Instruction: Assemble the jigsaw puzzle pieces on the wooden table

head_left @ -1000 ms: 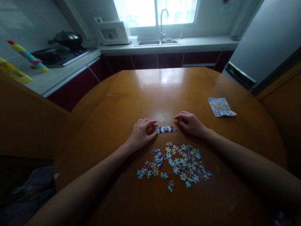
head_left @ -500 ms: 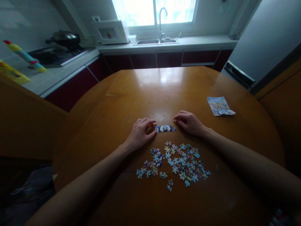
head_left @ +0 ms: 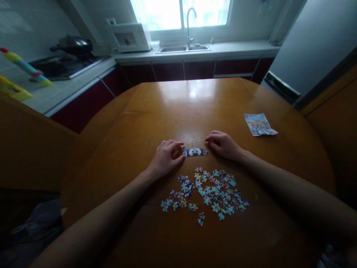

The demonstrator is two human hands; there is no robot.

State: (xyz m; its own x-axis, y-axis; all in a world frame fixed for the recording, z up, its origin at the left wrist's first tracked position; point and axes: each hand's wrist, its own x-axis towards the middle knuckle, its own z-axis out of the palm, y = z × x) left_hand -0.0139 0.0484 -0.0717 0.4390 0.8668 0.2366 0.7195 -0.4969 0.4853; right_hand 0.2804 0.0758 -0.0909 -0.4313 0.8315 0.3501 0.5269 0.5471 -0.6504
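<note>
A short strip of joined puzzle pieces (head_left: 195, 152) lies on the round wooden table (head_left: 167, 108). My left hand (head_left: 165, 159) rests at the strip's left end, thumb and fingers curled around that end and touching it. My right hand (head_left: 224, 145) rests at the strip's right end, fingers curled down on the table, fingertips beside the strip. In front of the strip, closer to me, several loose puzzle pieces (head_left: 206, 191) lie scattered.
A printed picture sheet (head_left: 259, 124) lies on the table at the right. Behind the table runs a kitchen counter with a sink and tap (head_left: 187, 41), a microwave (head_left: 128, 37) and a stove with a pan (head_left: 73, 46). A refrigerator (head_left: 309, 48) stands at the right.
Nothing has moved on the table; both hands stay at the ends of the strip. Only the camera view has shifted slightly.
</note>
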